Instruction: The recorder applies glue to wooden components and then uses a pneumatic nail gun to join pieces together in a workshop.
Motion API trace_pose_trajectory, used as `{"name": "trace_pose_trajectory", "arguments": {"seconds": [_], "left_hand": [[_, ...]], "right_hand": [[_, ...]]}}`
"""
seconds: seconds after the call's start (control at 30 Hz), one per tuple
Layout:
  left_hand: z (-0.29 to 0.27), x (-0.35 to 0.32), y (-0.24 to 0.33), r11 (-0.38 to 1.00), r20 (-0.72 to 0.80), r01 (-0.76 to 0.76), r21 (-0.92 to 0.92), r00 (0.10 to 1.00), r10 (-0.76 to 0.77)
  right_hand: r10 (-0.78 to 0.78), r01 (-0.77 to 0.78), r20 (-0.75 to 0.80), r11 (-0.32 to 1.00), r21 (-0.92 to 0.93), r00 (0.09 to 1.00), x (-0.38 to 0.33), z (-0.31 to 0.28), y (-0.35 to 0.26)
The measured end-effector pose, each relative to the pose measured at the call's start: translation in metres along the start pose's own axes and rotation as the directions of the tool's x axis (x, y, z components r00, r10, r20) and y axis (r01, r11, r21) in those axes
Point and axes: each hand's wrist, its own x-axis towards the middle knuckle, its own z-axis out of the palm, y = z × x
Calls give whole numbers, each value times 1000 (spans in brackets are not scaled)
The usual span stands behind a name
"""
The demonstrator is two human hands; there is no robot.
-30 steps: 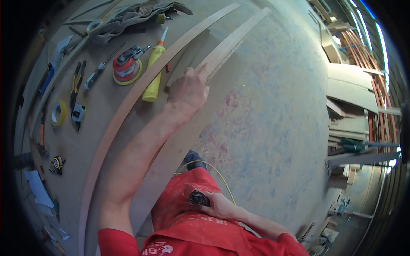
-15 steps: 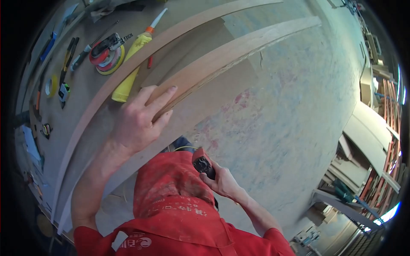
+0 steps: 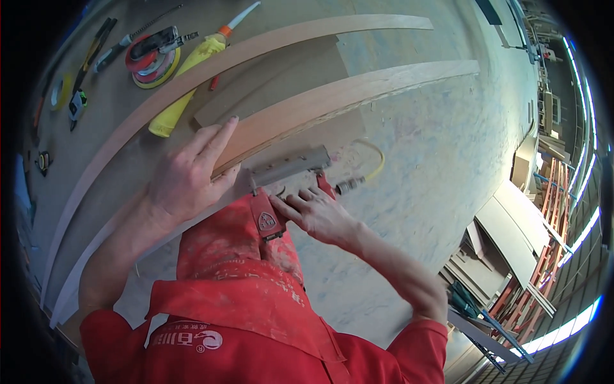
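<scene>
My left hand (image 3: 188, 173) lies flat, fingers together, pressing on the near end of a long curved wooden strip (image 3: 358, 89). My right hand (image 3: 316, 214) grips a red and grey pneumatic nail gun (image 3: 281, 185), whose nose sits against the strip's edge just beside my left fingers. A yellow air hose (image 3: 374, 160) loops off the gun's back end. A second, longer curved strip (image 3: 211, 64) arcs across the workbench (image 3: 83, 160) behind the first one. My red work clothes fill the bottom of the view.
At the back left of the bench lie a yellow sealant tube (image 3: 182, 96), a red disc sander (image 3: 153, 57), a tape roll (image 3: 59, 93) and several hand tools. Sheets and panels (image 3: 505, 237) are stacked on the floor at the right.
My right hand has risen from my lap, bringing the nail gun up to the strip's edge. My left hand stays pressed on the strip while the view has tilted closer to it.
</scene>
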Motion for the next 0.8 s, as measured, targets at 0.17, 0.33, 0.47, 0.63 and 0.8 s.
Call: {"name": "trace_pose_trajectory", "arguments": {"seconds": [0.17, 0.33, 0.47, 0.63, 0.8], "left_hand": [[-1, 4, 6, 999, 17, 35, 15, 999, -36], [19, 25, 34, 964, -101, -42, 261, 992, 70], [55, 47, 68, 958, -251, 154, 242, 964, -91], [75, 58, 96, 934, -363, 293, 204, 909, -206], [99, 66, 115, 876, -484, 433, 212, 825, -291]], "right_hand": [[-182, 177, -30, 978, -110, 983, 26, -1, 37], [-180, 183, 56, 981, -64, 982, 32, 6, 55], [-199, 216, 194, 974, -68, 961, 37, 9, 60], [-366, 367, 52, 930, -3, 929, 39, 23, 77], [-330, 344, -115, 927, 151, 937, 39, 29, 77]]}}
